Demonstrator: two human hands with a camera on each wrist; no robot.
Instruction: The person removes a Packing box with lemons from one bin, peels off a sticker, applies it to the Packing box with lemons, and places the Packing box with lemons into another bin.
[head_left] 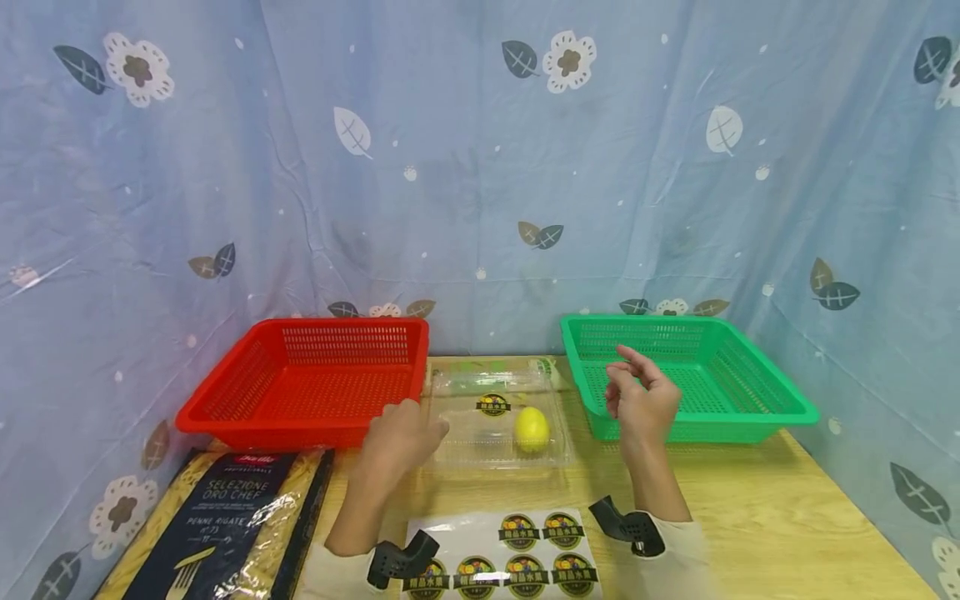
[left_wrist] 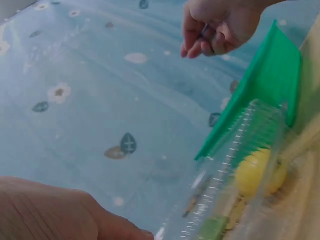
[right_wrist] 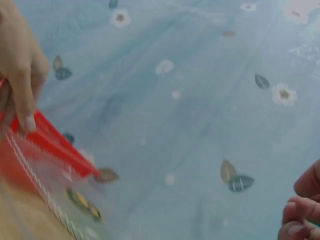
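A clear plastic box (head_left: 457, 425) lies between the two baskets, holding a yellow lemon-like fruit (head_left: 532, 430). A round label (head_left: 492, 405) sits on its lid. My left hand (head_left: 401, 437) is by the box's left side, overlapping the front right corner of the red basket (head_left: 300, 433); its thumb points toward the box, and some fingers are hidden behind the hand. Over the near left rim of the green basket (head_left: 720, 429) hovers my right hand (head_left: 641, 404). Its fingers bend loosely with nothing visible between them, as the left wrist view shows of this right hand (left_wrist: 222, 27).
A sheet of round fruit labels (head_left: 450, 533) lies at the front of the wooden table (head_left: 795, 508), its upper left part bare. A bag of penne pasta (head_left: 217, 525) rests at the front left. Behind the baskets hangs a blue patterned cloth (head_left: 480, 183).
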